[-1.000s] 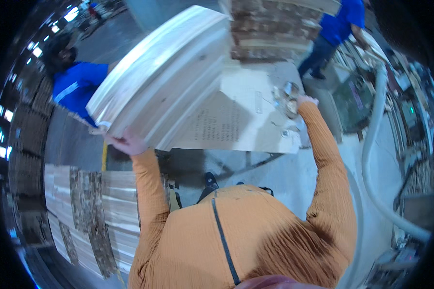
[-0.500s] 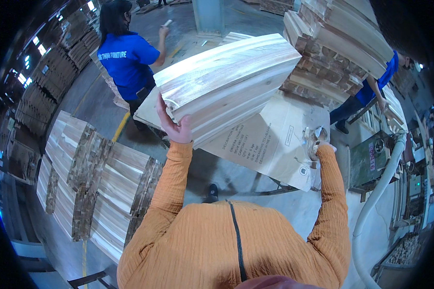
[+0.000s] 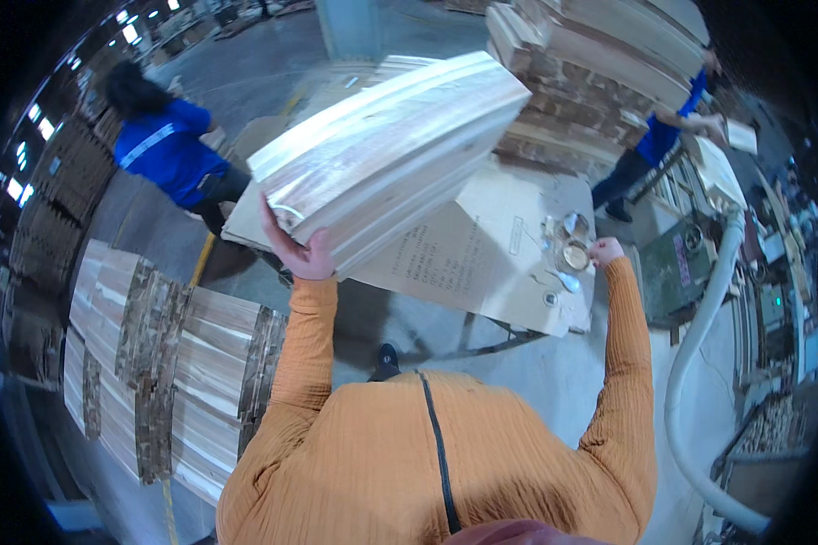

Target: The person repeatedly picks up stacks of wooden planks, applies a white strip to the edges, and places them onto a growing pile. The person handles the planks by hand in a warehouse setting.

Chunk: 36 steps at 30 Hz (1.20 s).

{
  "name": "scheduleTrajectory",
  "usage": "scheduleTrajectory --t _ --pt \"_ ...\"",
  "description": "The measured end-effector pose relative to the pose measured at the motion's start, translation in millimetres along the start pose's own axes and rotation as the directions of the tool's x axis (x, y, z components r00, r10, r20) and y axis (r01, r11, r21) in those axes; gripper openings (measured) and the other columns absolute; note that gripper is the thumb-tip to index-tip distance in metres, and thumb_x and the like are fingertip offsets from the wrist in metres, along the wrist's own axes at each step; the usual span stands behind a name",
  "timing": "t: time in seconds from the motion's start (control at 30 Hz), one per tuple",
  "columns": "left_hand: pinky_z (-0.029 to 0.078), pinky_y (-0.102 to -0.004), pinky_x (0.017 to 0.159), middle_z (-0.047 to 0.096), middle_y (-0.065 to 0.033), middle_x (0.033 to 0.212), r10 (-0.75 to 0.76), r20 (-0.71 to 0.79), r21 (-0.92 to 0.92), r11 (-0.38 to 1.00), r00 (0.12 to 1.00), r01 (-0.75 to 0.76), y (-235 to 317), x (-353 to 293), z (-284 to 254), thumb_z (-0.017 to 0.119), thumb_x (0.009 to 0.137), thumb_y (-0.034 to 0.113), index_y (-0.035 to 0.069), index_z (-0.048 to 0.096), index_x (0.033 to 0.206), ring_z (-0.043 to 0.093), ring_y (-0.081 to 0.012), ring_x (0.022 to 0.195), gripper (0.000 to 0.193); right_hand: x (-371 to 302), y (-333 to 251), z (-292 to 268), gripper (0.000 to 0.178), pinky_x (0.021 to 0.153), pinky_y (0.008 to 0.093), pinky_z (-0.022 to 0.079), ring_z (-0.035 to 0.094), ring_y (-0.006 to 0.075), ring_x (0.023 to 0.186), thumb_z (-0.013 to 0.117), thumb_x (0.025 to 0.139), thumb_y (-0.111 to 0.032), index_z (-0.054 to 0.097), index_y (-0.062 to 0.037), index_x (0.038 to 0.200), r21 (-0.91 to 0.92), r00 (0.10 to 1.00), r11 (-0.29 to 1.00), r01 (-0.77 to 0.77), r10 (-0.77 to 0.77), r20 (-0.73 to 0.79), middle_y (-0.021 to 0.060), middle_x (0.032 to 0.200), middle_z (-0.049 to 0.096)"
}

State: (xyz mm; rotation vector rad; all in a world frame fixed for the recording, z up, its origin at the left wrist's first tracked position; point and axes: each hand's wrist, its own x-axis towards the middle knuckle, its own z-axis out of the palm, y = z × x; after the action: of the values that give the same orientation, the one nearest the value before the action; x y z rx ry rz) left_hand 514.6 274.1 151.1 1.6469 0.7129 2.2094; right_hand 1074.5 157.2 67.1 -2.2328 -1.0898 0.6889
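My left hand (image 3: 307,256) grips the near left corner of a thick, pale wooden piece (image 3: 400,136), which looks like stepped boards and stands tilted over the worktable. Its thumb is on the near face and its fingers reach round the end. My right hand (image 3: 606,252) is closed just right of a small round dish (image 3: 574,257) at the table's right side; what its fingers hold, if anything, is too small to make out. A spoon-like shiny thing (image 3: 567,282) and a small round item (image 3: 551,298) lie beside the dish. Printed brown cardboard (image 3: 491,263) covers the tabletop.
Stacked wooden panels (image 3: 214,363) stand on the floor at left. A tall pile of boards (image 3: 600,91) rises behind the table. One person in blue (image 3: 173,150) is at far left, another (image 3: 659,136) at far right. A pale hose (image 3: 704,336) curves beside a green machine (image 3: 677,272).
The view has shifted, and the wooden piece stays in my left hand. My right hand has drawn right from the dishes, uncovering them. The person at left has lowered an arm and turned.
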Motion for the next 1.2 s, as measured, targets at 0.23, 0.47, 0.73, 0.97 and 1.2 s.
scheduleTrajectory --t 0.23,0.47,0.73,0.97,1.2 --pt "0.026 -0.0373 0.103 0.034 -0.0183 0.135 0.085 0.01 0.061 0.994 0.996 -0.086 1.8 8.5 2.3 0.064 0.077 0.035 -0.006 0.022 0.137 0.034 -0.0263 0.125 0.084 -16.0 -74.9 -1.4 0.015 0.053 0.0235 0.042 0.052 0.0082 0.055 0.065 0.074 -0.013 0.062 0.0016 0.073 0.273 0.922 0.881 0.386 -0.373 -0.099 0.0017 0.061 0.058" --pt "0.027 -0.0343 0.103 0.037 -0.0176 0.134 0.081 -0.01 0.157 0.984 0.997 -0.078 -1.7 17.6 -4.4 0.063 0.076 0.025 -0.005 0.025 0.136 0.036 -0.0251 0.123 0.077 -93.8 -290.0 28.2 0.01 0.064 0.0214 0.045 0.054 0.0065 0.067 0.062 0.082 -0.009 0.061 0.0005 0.085 0.444 0.626 0.529 0.723 -0.773 -0.099 -0.0001 0.075 0.059" --pt "0.035 -0.0389 0.097 0.044 -0.0201 0.125 0.069 0.013 0.243 0.968 0.998 -0.07 4.5 38.0 -3.4 0.07 0.072 0.039 -0.005 0.03 0.133 0.045 -0.0298 0.114 0.085 -188.5 -441.7 94.8 0.011 0.063 0.0241 0.045 0.056 0.0118 0.069 0.064 0.079 -0.011 0.063 -0.0005 0.083 0.382 0.104 0.064 0.922 -0.991 -0.083 0.0045 0.076 0.062" --pt "0.036 -0.0419 0.094 0.046 -0.022 0.122 0.087 0.009 0.239 0.967 0.996 -0.086 2.1 42.1 -5.4 0.07 0.069 0.045 -0.004 0.034 0.13 0.046 -0.0352 0.111 0.086 -196.9 -468.9 137.9 0.008 0.059 0.0233 0.045 0.054 0.0108 0.067 0.067 0.076 -0.004 0.064 -0.001 0.083 0.395 0.011 0.018 0.919 -1.0 0.02 0.0025 0.075 0.057" --pt "0.036 -0.0426 0.094 0.046 -0.0224 0.122 0.114 0.002 0.276 0.955 0.993 -0.11 0.7 42.6 -6.2 0.069 0.07 0.048 -0.003 0.035 0.13 0.047 -0.0361 0.11 0.087 -192.2 -465.8 145.7 0.013 0.069 0.0332 0.046 0.053 0.0233 0.077 0.065 0.067 -0.005 0.065 -0.0072 0.081 0.066 -0.276 -0.284 0.957 -0.955 -0.108 0.0042 0.079 0.057"
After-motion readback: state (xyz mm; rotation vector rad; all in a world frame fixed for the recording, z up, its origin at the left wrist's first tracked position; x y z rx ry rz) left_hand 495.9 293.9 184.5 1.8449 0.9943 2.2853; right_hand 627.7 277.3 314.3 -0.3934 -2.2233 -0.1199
